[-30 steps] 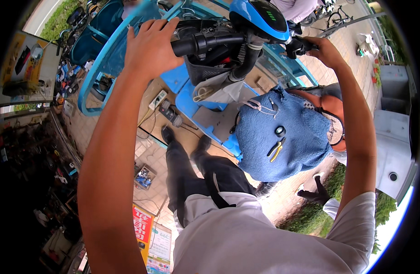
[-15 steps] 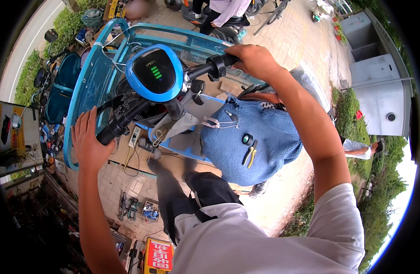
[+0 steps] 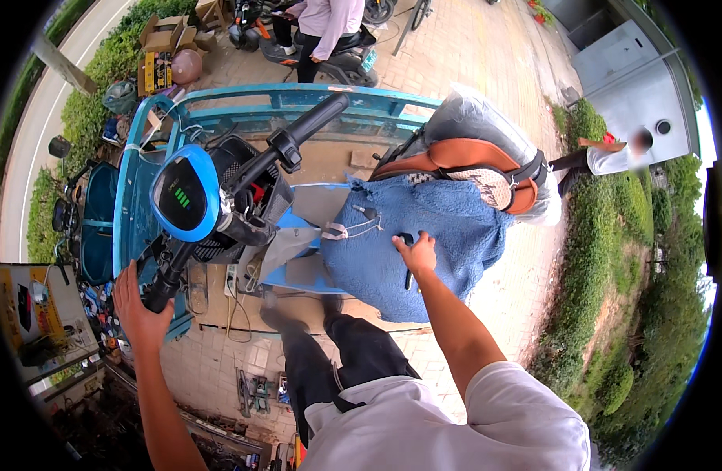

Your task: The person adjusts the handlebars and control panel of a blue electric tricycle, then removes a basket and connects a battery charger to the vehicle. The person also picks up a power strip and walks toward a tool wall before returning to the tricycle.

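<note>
My left hand [image 3: 141, 310] holds the left black grip of a scooter handlebar [image 3: 176, 267], beside a blue-rimmed display [image 3: 187, 192] lit with green bars. The right grip [image 3: 318, 118] stands free. My right hand [image 3: 414, 253] is down on a fluffy blue blanket [image 3: 463, 235] over the seat, its fingers round a small black round item [image 3: 405, 238]. Pliers beneath that hand are mostly hidden. A pale cord [image 3: 353, 228] lies on the blanket. Below the display is a black mesh basket [image 3: 263, 196].
A teal metal cart frame [image 3: 322, 94] surrounds the scooter, with an orange seat [image 3: 471, 153] beside the blanket. A person in pink [image 3: 322, 23] is by parked scooters; another in white [image 3: 608, 161] is at the right. Cardboard boxes [image 3: 161, 35], tools [image 3: 259, 392] and hedges [image 3: 581, 314] are around.
My right hand has let go of the right grip and moved down to the black item on the blanket. My left hand stays at the left grip while the view has shifted.
</note>
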